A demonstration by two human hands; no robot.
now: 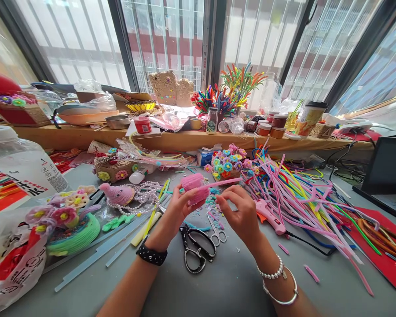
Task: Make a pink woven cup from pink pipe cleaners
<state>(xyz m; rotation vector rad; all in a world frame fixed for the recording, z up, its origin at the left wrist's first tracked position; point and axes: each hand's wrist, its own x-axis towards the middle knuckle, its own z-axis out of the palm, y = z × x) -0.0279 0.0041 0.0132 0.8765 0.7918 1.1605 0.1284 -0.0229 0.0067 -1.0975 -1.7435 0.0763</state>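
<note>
My left hand (180, 204) is closed around a fuzzy pink piece built from rows of pipe cleaner (192, 181). A loose pink strand (229, 181) sticks out from it to the right, passing just above my right hand (239, 207). The fingers of that hand are curled, thumb and forefinger close together; anything between them is too small to make out. On the grey table below lie black-handled scissors (198, 248) and a smaller silver pair (217, 231). A pink hot glue gun (271, 215) rests right of my right hand.
A heap of pink and coloured pipe cleaners (293, 189) covers the right side. Translucent glue sticks (95, 253), a pink crafted figure (119, 193) and a bead string (148, 193) lie left. A flower basket (229, 165) stands behind my hands. A laptop (387, 176) sits far right.
</note>
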